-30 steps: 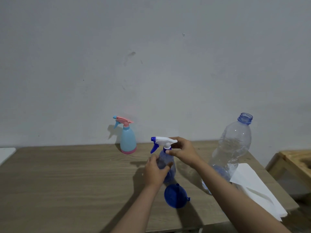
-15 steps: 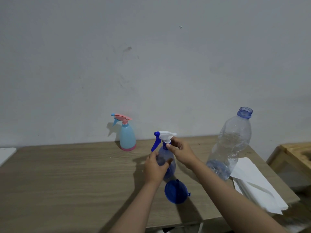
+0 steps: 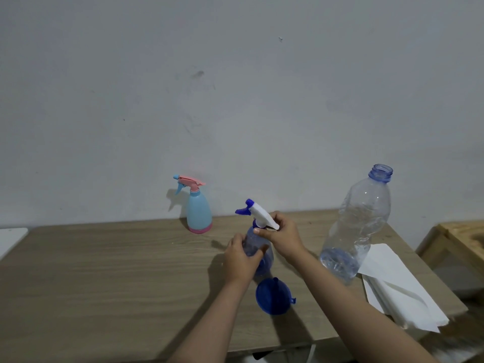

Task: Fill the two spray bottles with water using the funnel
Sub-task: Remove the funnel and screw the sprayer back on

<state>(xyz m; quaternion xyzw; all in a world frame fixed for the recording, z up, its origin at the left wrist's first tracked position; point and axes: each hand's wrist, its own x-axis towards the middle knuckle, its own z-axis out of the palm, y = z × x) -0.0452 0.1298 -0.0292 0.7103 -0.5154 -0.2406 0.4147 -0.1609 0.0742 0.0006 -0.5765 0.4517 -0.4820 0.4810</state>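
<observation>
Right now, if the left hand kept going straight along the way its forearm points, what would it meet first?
The left hand already grips the blue sprayer, so that comes first. Beyond it the line runs up and right toward the right hand on the white trigger head; depth is unclear.

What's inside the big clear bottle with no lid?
The big clear bottle has a little water pooled at its bottom, and the rest looks empty. Its open mouth has no cap. The right forearm covers a bit of its base.
</observation>
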